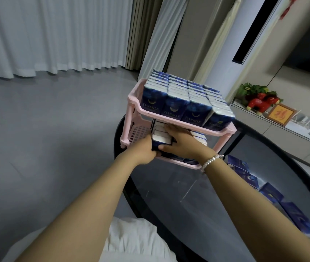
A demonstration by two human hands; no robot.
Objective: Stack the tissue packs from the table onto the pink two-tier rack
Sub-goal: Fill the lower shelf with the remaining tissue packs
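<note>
Two hands at the lower tier

A row of dark-blue, white-topped tissue packs point(160, 138) is held on the bottom shelf of the pink plastic two-tier rack point(131, 100). It is clasped by left hand point(146, 150) and right hand point(180, 141), fingers curled together. More blue packs point(270, 191) are seen on the black glass table point(197, 195).

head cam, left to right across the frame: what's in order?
white curtain → pink two-tier rack with both hands in its lower tier, left hand then right hand → loose tissue packs on the dark table → red toy horse → framed picture.
</note>
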